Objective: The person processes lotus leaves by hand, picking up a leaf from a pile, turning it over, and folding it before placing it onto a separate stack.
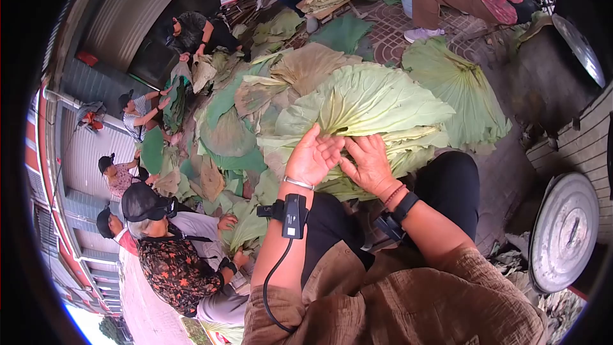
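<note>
In the head view, a large pale-green lotus leaf (377,99) lies fanned out on top of a stack of folded lotus leaves (408,147) in front of my knees. My left hand (313,156) is palm up at the leaf's near edge, its fingers stretched out and holding nothing. Beside it, my right hand (368,160) rests back up against the same near edge, fingers spread and thumb apart. The two hands nearly meet at the fingertips. Another broad green leaf (456,89) lies to the right of the stack.
Beyond the stack spreads a pile of green and brown leaves (227,131). A co-worker in a black cap (172,249) handles leaves on my left; several more people work farther back. Round metal lids (565,233) stand at the right. Patterned paving (389,29) shows at the back.
</note>
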